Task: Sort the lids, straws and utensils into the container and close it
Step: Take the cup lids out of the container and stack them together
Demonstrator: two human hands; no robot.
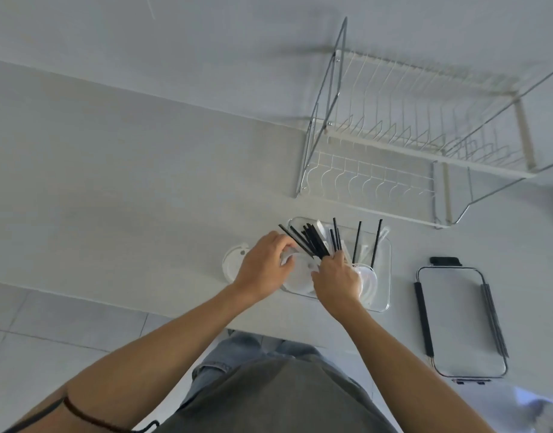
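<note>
A clear rectangular container (382, 295) stands on the white counter. Black straws (312, 240) lean inside it, a bundle at its left end and a few (376, 242) further right, with white utensils (367, 250) among them. My right hand (337, 278) is closed around the foot of the straw bundle inside the container. My left hand (265, 265) grips a white round lid (297, 275) at the container's left end. Another white lid (233, 260) lies on the counter left of my left hand. The container's clear cover (459, 320) with black clips lies flat to the right.
A white wire dish rack (425, 142) stands behind the container against the wall. The counter's front edge runs just below the container, with tiled floor (50, 320) beyond it. A whitish object (540, 410) sits at the bottom right corner.
</note>
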